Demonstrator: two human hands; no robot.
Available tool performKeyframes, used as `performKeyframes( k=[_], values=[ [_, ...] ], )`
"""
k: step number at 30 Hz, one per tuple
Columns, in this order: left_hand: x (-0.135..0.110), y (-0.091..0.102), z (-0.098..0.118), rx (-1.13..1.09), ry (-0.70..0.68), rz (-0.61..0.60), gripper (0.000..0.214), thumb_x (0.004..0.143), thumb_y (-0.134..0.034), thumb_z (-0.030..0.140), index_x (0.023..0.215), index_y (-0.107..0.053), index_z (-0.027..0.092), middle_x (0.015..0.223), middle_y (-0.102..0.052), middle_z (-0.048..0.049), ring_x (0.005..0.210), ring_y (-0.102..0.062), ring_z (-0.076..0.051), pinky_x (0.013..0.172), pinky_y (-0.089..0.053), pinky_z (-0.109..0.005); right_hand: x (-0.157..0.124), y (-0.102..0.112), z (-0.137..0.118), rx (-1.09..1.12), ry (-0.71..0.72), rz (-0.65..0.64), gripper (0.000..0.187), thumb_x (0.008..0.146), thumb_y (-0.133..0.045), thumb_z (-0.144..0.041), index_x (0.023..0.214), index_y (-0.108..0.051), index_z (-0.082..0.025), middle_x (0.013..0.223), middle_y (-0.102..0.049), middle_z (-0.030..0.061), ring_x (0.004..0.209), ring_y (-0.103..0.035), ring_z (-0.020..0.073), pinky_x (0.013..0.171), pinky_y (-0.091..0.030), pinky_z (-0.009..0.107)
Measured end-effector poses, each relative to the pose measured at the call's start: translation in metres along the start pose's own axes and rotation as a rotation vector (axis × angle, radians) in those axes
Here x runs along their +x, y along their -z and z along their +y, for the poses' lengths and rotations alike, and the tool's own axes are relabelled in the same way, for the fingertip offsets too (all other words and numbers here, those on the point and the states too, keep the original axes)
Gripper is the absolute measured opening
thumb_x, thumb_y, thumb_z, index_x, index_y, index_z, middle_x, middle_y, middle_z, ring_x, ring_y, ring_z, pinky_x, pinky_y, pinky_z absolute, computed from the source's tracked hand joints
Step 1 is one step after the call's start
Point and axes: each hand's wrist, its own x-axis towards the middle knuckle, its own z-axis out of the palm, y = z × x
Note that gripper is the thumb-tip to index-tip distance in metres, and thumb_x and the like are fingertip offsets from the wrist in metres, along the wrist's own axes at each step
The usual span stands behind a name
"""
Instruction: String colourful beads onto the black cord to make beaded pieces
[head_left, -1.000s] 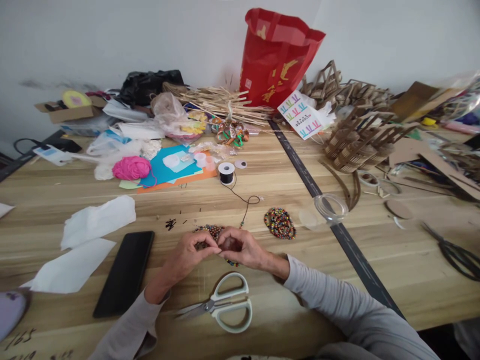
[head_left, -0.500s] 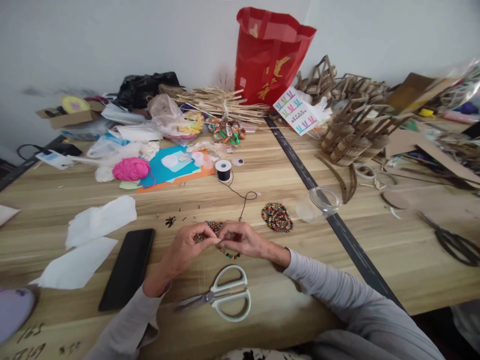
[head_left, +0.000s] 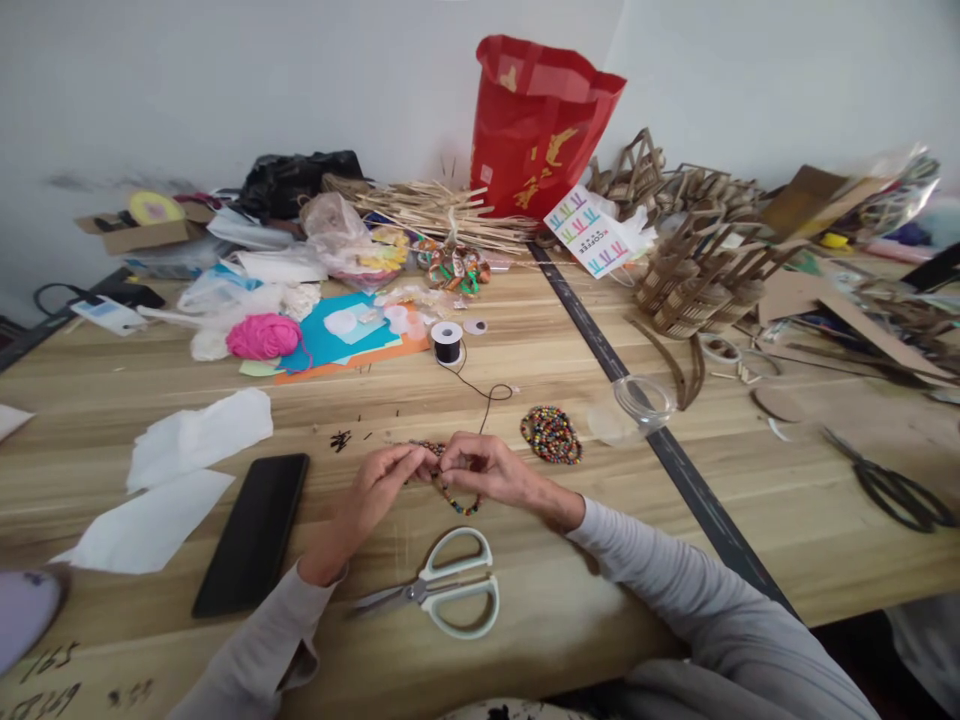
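My left hand (head_left: 390, 485) and my right hand (head_left: 484, 468) meet over the table, each with thumb and forefinger pinched on a string of multicoloured beads (head_left: 463, 508). Part of the string loops below my right fingers, and more beads lie behind my fingertips, partly hidden. A thin black cord (head_left: 489, 400) runs from a white spool (head_left: 448, 343) to behind my right hand. Right of that hand lies a coiled heap of beaded strands (head_left: 552, 435). White-handled scissors (head_left: 439, 590) lie partly open in front of my hands.
A black phone (head_left: 253, 535) and torn white paper (head_left: 199, 440) lie to the left. Small black bits (head_left: 340, 441) are scattered beyond my left hand. At right are a clear plastic ring (head_left: 643, 402) and black scissors (head_left: 892, 485). A red bag (head_left: 540, 130) and small woven baskets (head_left: 690, 290) stand behind.
My left fingers have shifted and closed up near the right ones, and more of the bead loop shows under my right hand. The camera view has tilted slightly.
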Motion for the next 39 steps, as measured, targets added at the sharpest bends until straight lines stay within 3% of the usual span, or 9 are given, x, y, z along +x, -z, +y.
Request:
performKeyframes(
  k=[5,11,17,23,30,39],
  values=[
    [0.002,-0.005,-0.007,-0.085,0.046,-0.152,0.02,0.075,-0.06,0.033,0.072,-0.068,0.014,0.069,-0.068,-0.0022,0.069,-0.06,-0.018,0.067,-0.048,-0.027,0.002,0.001,-0.003,0.017,-0.05,0.032,0.03,0.081,-0.064,-0.041,0.078,-0.061,-0.012,0.071,-0.053,-0.0005,0.059,-0.043,0.007,0.05,-0.033,0.017],
    [0.003,-0.013,-0.02,-0.177,-0.01,-0.144,0.015,0.069,-0.066,0.027,0.065,-0.065,0.013,0.061,-0.065,-0.0007,0.06,-0.057,-0.014,0.059,-0.045,-0.025,0.004,0.003,-0.002,0.009,-0.101,-0.041,0.03,0.082,-0.063,-0.042,0.081,-0.059,-0.012,0.067,-0.052,-0.002,0.058,-0.043,0.0072,0.053,-0.034,0.018],
    [0.002,-0.015,-0.025,-0.14,-0.026,-0.109,0.016,0.071,-0.064,0.027,0.063,-0.062,0.013,0.058,-0.062,0.0005,0.056,-0.053,-0.012,0.055,-0.042,-0.023,0.006,0.036,-0.004,-0.512,0.031,-0.036,0.011,0.089,-0.055,-0.02,0.085,-0.062,-0.012,0.08,-0.06,0.0031,0.068,-0.052,0.0102,0.06,-0.037,0.019],
    [0.0,-0.017,-0.023,-0.058,-0.032,-0.089,0.017,0.072,-0.063,0.028,0.064,-0.063,0.013,0.061,-0.064,-0.0016,0.058,-0.056,-0.013,0.056,-0.043,-0.023,0.004,0.05,0.001,-1.041,0.009,-0.204,0.013,0.09,-0.05,-0.011,0.091,-0.062,-0.015,0.095,-0.058,0.005,0.074,-0.054,0.0109,0.064,-0.034,0.02],
    [-0.002,-0.016,-0.017,0.015,-0.052,-0.042,0.017,0.073,-0.062,0.027,0.063,-0.063,0.014,0.06,-0.064,-0.0009,0.057,-0.055,-0.013,0.054,-0.042,-0.022,0.007,0.05,-0.004,-1.281,-0.107,-0.232,0.016,0.093,-0.047,-0.015,0.102,-0.059,-0.016,0.102,-0.057,0.0084,0.076,-0.057,0.0144,0.059,-0.032,0.023],
    [-0.001,-0.012,-0.019,0.097,-0.102,0.011,0.016,0.075,-0.061,0.027,0.065,-0.064,0.015,0.06,-0.065,-0.0001,0.055,-0.055,-0.013,0.053,-0.042,-0.022,0.009,0.054,-0.001,-1.295,-0.097,-0.238,0.014,0.093,-0.046,-0.013,0.098,-0.058,-0.014,0.104,-0.056,0.0097,0.079,-0.057,0.0149,0.064,-0.036,0.024]
  ],
)
